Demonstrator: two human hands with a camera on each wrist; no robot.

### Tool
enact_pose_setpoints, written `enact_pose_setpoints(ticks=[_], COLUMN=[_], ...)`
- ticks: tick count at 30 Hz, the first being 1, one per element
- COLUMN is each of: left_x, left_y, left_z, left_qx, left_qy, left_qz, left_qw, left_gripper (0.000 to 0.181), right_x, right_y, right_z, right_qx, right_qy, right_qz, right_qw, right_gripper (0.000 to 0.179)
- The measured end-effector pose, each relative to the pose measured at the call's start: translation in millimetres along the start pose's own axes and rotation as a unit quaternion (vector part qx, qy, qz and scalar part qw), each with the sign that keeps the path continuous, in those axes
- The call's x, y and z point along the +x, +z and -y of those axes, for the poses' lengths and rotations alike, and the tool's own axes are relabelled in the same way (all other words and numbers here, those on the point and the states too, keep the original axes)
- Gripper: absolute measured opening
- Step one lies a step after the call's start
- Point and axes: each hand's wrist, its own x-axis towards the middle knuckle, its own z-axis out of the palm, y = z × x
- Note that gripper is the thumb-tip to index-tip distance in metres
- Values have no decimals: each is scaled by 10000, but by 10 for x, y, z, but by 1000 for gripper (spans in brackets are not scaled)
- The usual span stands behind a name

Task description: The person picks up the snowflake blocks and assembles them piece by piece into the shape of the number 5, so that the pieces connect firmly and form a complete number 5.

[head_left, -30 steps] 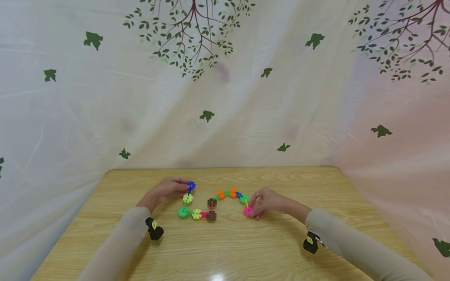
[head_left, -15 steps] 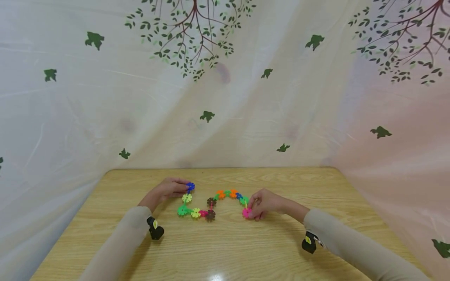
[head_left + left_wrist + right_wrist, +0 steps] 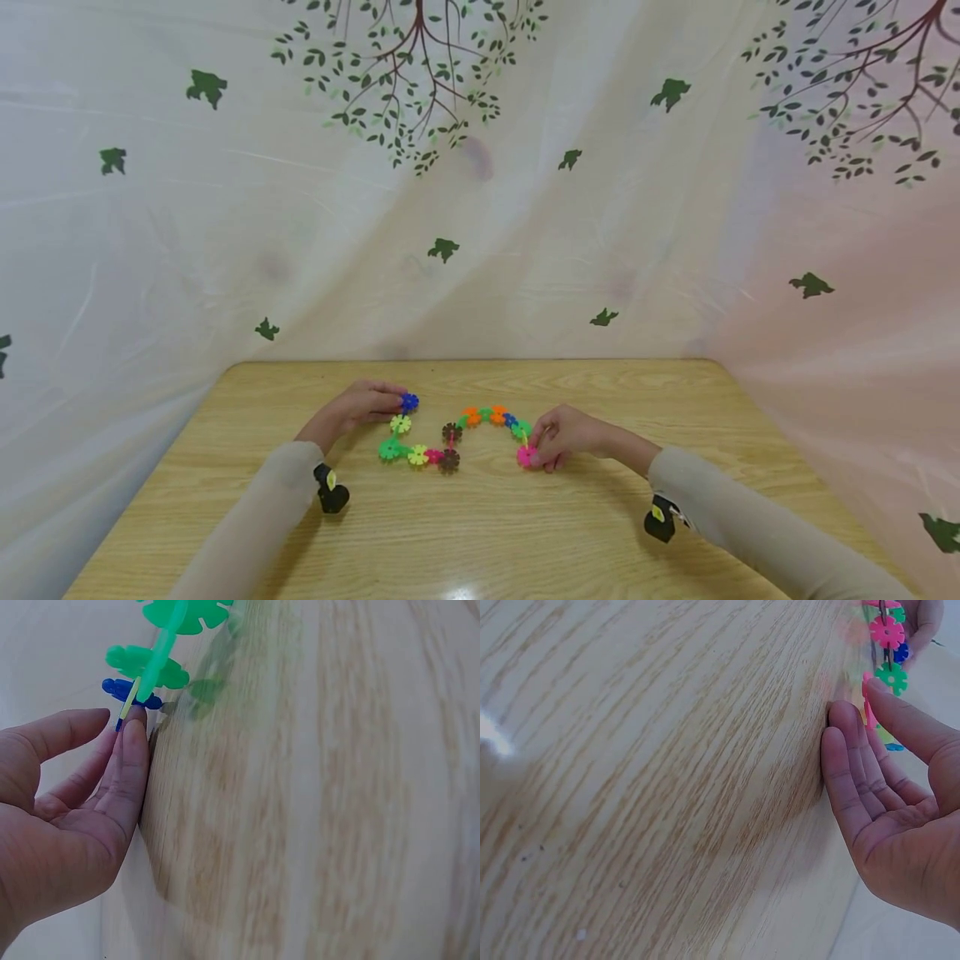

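Observation:
A chain of interlocking snowflake discs (image 3: 417,455) in several colours winds across the table between my hands. At its left end is a blue disc (image 3: 409,402), with the fingers of my left hand (image 3: 367,403) touching it. In the left wrist view the thumb (image 3: 82,727) stands apart, and green discs (image 3: 150,666) rise beyond the fingertips. My right hand (image 3: 567,437) pinches the pink disc (image 3: 527,456) at the right end. That pink disc is edge-on between thumb and fingers in the right wrist view, where the fingertips rest on the tabletop.
The wooden table (image 3: 480,533) ends at a back edge close to a pale hanging cloth (image 3: 495,292) printed with leaves and branches. Black wrist cameras (image 3: 331,490) sit at both cuffs, low over the wood.
The blue disc at the left end has shifted slightly toward me. The pink end has moved a little left and nearer with my right hand; the chain keeps its winding shape.

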Motion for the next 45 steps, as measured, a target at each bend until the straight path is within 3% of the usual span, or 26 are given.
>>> enact_pose_setpoints(ticks=[12, 19, 27, 45], left_x=[-58, -241, -452, -623], left_y=[-43, -135, -145, -56], left_z=[-37, -64, -31, 4], left_qx=[11, 339, 587, 616], left_qy=[-109, -131, -141, -225], left_qz=[-30, 206, 686, 1089], left_qw=[9999, 9991, 9958, 9919], left_gripper=[44, 45, 46, 45], right_x=[-32, 14, 222, 671], right_y=[-49, -231, -405, -334], right_z=[32, 142, 305, 380], right_qx=[-262, -879, -1052, -1021], right_qy=[83, -27, -388, -675], right_qz=[-37, -64, -213, 450], right_qw=[9996, 9961, 9935, 9915], right_gripper=[21, 19, 26, 39])
